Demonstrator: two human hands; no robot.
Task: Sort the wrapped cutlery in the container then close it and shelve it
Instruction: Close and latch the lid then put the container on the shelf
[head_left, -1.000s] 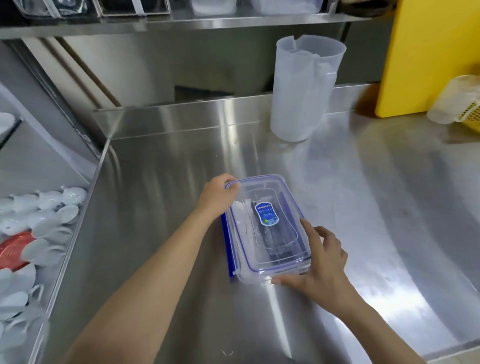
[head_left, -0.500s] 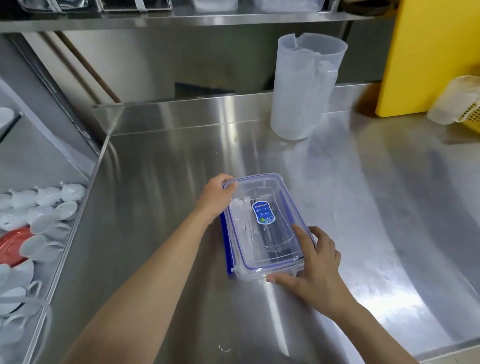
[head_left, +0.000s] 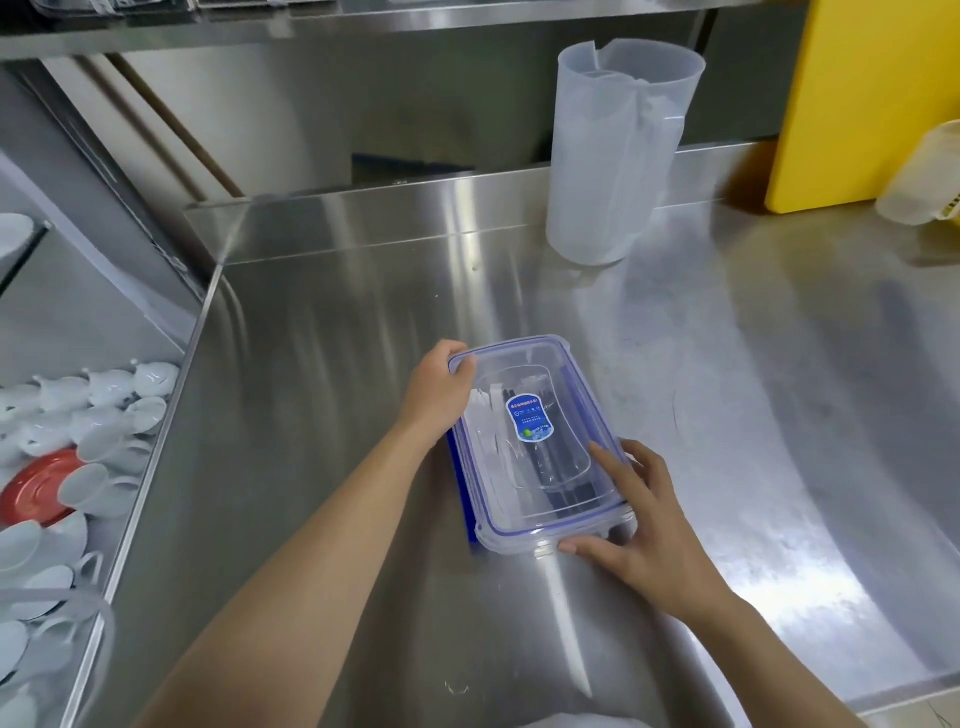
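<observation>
**Lid seated, clips not yet pressed home**

The container (head_left: 500, 540) sits on the steel surface (head_left: 322, 415), close in front of the person. Its long axis runs away from the body, with the far end leaning slightly left. The clear lid (head_left: 566, 499) lies on top. Through it the wrapped cutlery (head_left: 488, 441) shows in lengthwise rows, white wrappers on the left and darker pieces on the right.

The left grip (head_left: 439, 397) holds the far-left corner, thumb over the lid's edge and knuckles curled round the side. The right grip (head_left: 644, 525) rests on the opposite, near-right corner. Its fingers lie nearly straight on the lid and its thumb runs along the near rim, so it presses rather than clasps. The two grips thus hold the box on its diagonal.

The next move turns on the blue latch (head_left: 460, 483) on the left long side. It appears to splay outward rather than fold down, and it sits just below the left wrist, so the left grip is the nearer one to snap it. The near-end clip lies under the right thumb. Whether the right-side latch is fastened cannot be told.

Sorting looks done and closing looks half done. The shelf (head_left: 363, 28) runs above the back of the surface, well apart from the box and beyond the pale jug (head_left: 618, 171). A lift before every clip bites could let the lid shift.
</observation>
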